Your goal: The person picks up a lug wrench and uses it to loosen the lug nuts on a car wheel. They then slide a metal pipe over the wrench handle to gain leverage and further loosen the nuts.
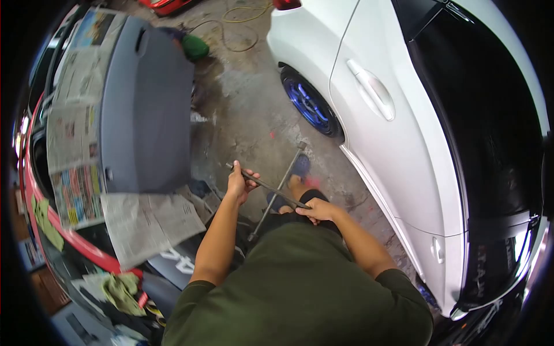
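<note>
A four-way lug wrench (269, 188) is held in front of my body, its two metal bars crossing near the middle. My left hand (240, 182) is closed around one end of a bar, with the tip sticking out past the thumb. At the opposite end of that same bar, my right hand (317, 211) is wrapped round the metal. The other bar slants between the hands, one socket end pointing forward over the floor and the other back toward my legs. Under the wrench, my feet in dark blue slippers (300, 165) are partly hidden.
A white car (398, 155) with a blue-rimmed wheel (310, 102) stands close on my right. To the left is a red car (43, 155) with a grey-primed door (150, 115) and taped newspaper (75, 127). A hose (236, 46) lies ahead on the concrete floor (242, 109).
</note>
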Available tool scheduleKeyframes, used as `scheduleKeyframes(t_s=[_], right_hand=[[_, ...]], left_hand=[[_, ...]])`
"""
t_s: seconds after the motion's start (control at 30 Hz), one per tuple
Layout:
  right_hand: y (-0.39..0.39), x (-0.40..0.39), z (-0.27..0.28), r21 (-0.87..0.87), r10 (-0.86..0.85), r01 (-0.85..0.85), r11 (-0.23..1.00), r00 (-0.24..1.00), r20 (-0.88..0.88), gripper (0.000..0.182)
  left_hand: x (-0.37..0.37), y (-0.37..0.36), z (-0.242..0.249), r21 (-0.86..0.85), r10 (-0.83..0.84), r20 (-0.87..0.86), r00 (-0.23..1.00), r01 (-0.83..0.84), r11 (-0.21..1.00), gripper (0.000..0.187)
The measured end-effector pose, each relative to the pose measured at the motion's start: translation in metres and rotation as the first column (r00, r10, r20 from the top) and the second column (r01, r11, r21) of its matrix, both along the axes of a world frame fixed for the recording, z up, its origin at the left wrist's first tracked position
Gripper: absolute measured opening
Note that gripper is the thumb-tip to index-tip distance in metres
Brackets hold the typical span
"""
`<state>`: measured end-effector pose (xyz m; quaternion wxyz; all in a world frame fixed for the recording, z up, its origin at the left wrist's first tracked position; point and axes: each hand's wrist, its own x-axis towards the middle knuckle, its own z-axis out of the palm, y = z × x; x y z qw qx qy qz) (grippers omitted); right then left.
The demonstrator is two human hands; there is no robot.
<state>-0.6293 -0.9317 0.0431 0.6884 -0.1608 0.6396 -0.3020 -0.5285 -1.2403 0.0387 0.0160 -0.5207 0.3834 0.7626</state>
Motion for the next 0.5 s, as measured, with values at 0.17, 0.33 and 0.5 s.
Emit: scheduleKeyframes(t_s=[0.17, 0.33, 0.5], right_hand=[[-0.063, -0.051, -0.056, -0.07, -0.04, 0.004, 0.998, 0.855, -0.517, 0.075], [-0.116, -0.119, -0.146, 0.016, -0.031, 0.044, 0.999, 0.878, -0.477, 0.076], [-0.143, -0.183, -0.22, 0.202, 0.083, -0.013, 0.979, 0.937, -0.341, 0.082]], left_hand=[[-0.048, -0.064, -0.072, 0.032, -0.191, 0.059, 0.98, 0.19, 0.981, 0.064], [-0.08, -0.119, -0.139, -0.607, -0.599, 0.533, 0.597, 0.763, 0.221, 0.06], [-0.175, -0.17, -0.188, -0.661, -0.593, 0.694, 0.408, 0.687, -0.301, 0.072]])
